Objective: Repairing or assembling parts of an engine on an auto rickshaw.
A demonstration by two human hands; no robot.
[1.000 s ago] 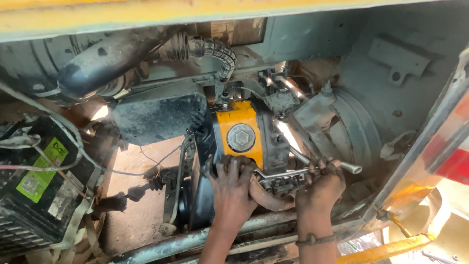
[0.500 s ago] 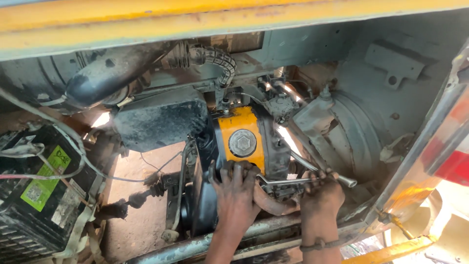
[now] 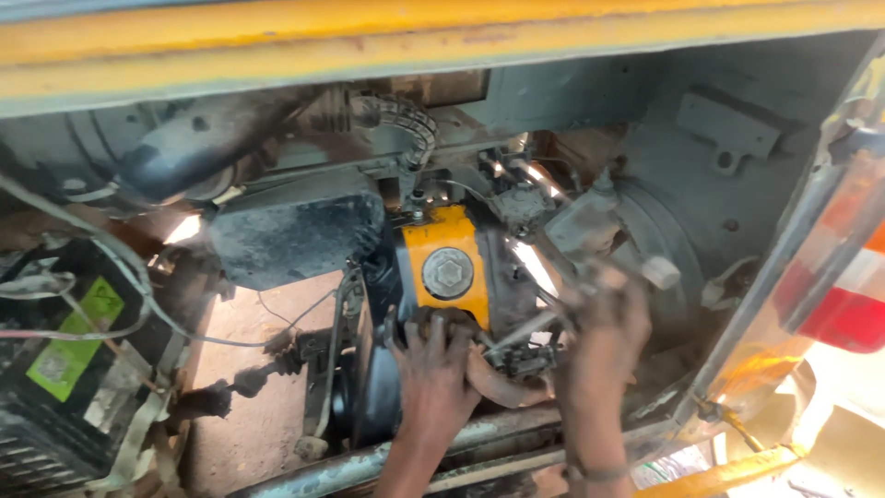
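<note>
Your left hand (image 3: 433,369) presses, fingers curled, against the lower edge of the yellow engine cover (image 3: 445,261), just under its central hex bolt (image 3: 447,272). Your right hand (image 3: 599,323), blurred, closes around a slim metal tool (image 3: 525,330) angled toward the dark fittings beside the cover; a battery (image 3: 55,369) sits far left.
</note>
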